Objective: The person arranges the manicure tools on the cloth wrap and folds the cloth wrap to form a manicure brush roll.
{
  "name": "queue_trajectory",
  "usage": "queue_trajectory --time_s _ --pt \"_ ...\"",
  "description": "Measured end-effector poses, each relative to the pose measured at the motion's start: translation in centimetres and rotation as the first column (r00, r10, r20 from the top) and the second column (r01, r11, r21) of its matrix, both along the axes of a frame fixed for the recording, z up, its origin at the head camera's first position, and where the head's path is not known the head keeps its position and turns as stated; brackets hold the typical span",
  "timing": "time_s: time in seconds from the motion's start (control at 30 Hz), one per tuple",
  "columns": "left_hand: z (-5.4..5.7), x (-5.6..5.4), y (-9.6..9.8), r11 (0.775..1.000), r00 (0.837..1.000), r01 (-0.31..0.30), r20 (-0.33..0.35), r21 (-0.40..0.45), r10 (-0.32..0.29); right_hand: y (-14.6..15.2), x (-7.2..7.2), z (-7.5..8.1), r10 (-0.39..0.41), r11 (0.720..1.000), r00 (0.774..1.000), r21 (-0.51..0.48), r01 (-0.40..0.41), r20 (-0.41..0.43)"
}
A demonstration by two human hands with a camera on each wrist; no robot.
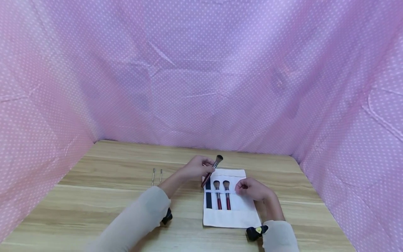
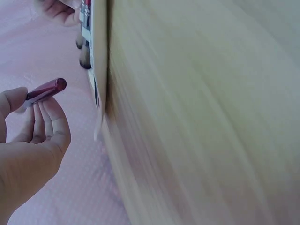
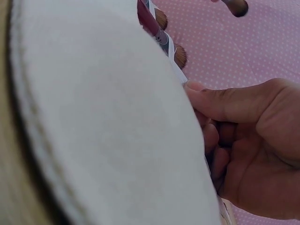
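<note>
In the head view my left hand [image 1: 196,168] pinches a makeup brush [image 1: 206,179] with a dark red handle. The brush is tilted over the upper left of a white fabric brush case [image 1: 231,218], its dark bristles pointing up and away. My right hand [image 1: 254,190] pinches the white elastic band [image 3: 177,70] that crosses the case. Tucked under that band are two other brushes, a left one [image 1: 218,196] and a right one [image 1: 227,196], both with brown bristles and red handles. A black strip [image 1: 209,200] runs down the case's left side.
Two thin metallic sticks [image 1: 153,177] lie on the wooden table [image 1: 119,168] left of the case, partly behind my left forearm. Pink polka-dot cloth [image 1: 201,87] hangs around the back and sides of the table.
</note>
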State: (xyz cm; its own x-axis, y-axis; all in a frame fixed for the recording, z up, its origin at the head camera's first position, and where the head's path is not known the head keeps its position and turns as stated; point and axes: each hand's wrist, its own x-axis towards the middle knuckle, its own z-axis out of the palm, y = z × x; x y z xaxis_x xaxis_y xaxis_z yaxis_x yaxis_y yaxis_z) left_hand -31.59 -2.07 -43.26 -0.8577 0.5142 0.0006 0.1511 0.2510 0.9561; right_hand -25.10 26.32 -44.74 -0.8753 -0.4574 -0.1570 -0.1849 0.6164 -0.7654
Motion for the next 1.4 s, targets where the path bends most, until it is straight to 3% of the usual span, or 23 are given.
queue_trajectory --time_s 0.27,0.63,0.8,1.07,1.4 --pt "-0.4 0.3 4.3 0.974 0.98 -0.114 0.184 0.194 0.078 0.1 -0.2 0.1 -0.001 1.0 1.0 0.002 0.001 -0.002" --pt "-1.8 1.2 7.8 0.926 0.934 -0.247 0.324 0.287 0.149 0.1 -0.1 -0.2 0.012 1.0 1.0 -0.009 -0.012 0.017" --pt "-2.0 1.3 8.6 0.921 0.933 -0.262 0.321 0.288 0.165 0.3 -0.1 -0.3 0.025 1.0 1.0 -0.013 -0.025 0.014" --pt "-2.6 1.2 9.0 0.951 0.945 -0.238 0.271 0.197 0.18 0.3 0.0 -0.3 0.019 1.0 1.0 -0.016 -0.018 0.025" --pt "-3.0 1.0 8.8 0.963 0.951 -0.226 0.247 0.149 0.185 0.2 0.0 -0.1 0.024 1.0 0.999 -0.01 -0.024 0.026"
